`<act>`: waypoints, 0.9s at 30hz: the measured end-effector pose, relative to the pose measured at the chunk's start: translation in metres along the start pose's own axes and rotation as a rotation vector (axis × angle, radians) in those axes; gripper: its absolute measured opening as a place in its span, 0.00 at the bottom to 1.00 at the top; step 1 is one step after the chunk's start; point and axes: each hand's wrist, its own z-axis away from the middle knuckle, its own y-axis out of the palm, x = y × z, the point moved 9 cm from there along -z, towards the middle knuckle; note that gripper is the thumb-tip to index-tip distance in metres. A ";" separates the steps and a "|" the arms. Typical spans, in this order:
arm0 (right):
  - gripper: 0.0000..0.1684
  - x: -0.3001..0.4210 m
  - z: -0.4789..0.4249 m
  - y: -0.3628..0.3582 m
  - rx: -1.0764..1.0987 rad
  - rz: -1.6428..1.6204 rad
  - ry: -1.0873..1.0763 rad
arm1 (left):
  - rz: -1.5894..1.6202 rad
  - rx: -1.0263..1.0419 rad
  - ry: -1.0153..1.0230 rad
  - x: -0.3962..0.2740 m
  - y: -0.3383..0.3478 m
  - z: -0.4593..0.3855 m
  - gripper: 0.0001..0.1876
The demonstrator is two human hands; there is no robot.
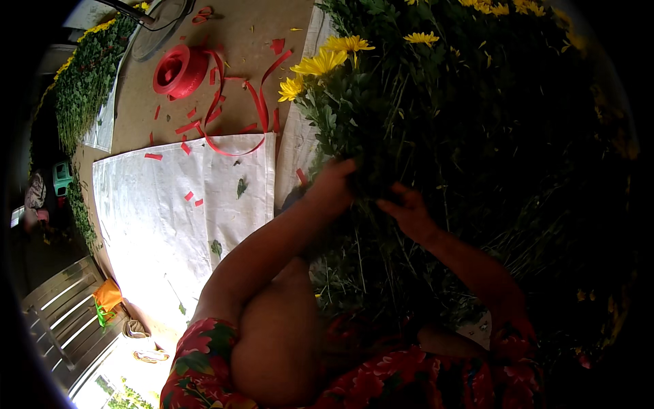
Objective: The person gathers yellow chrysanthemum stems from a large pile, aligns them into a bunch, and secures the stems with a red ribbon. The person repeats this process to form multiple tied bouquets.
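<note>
My left hand [332,186] is closed around the stems of a bunch of yellow chrysanthemums [322,64]. The bunch leans up and to the left, with several open blooms at its top and dark green leaves below. Just right of those stems is my right hand [411,212], its thumb and forefinger apart at the edge of the foliage. Nothing shows between its fingers, though deep shadow hides some of the stems there. A large heap of cut chrysanthemum stems [398,102] spreads beneath and to the right of both hands.
Left of the bunch, a roll of red ribbon [181,71] lies on the floor with loose loops and cut scraps. Red-handled scissors [202,15] lie beyond it. A white sheet [168,189], a slatted bench [66,307] and another flower pile [92,82] are farther left.
</note>
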 end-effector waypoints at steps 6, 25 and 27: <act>0.17 0.006 0.003 -0.005 -0.054 0.381 0.033 | 0.284 -0.247 -0.182 0.009 -0.010 0.005 0.19; 0.15 0.019 0.002 -0.014 -0.319 0.086 -0.095 | -1.463 -0.411 0.457 -0.012 -0.028 0.019 0.28; 0.16 0.016 0.002 0.000 -0.244 0.067 -0.062 | -1.442 -0.414 0.453 -0.011 -0.024 0.019 0.27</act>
